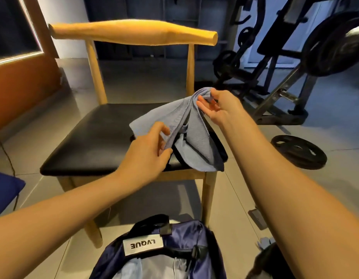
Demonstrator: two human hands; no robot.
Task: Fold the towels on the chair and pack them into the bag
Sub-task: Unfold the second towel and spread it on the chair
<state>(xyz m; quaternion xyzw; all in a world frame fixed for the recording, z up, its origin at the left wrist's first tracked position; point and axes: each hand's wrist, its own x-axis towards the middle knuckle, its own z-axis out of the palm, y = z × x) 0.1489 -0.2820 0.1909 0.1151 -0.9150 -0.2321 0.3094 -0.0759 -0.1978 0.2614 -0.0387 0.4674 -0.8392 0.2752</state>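
Light blue cloth towel (196,137), frame centre, pinched by left hand (148,154) and right hand (219,109); corners best matched before folding

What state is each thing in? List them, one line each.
chair: upright.
towel: lifted, bunched, lower end draped on the chair.
left hand: pinches the towel's near edge.
right hand: pinches the towel's top fold.
bag: open on the floor, pale fabric showing inside.
weight plate: flat on the floor.
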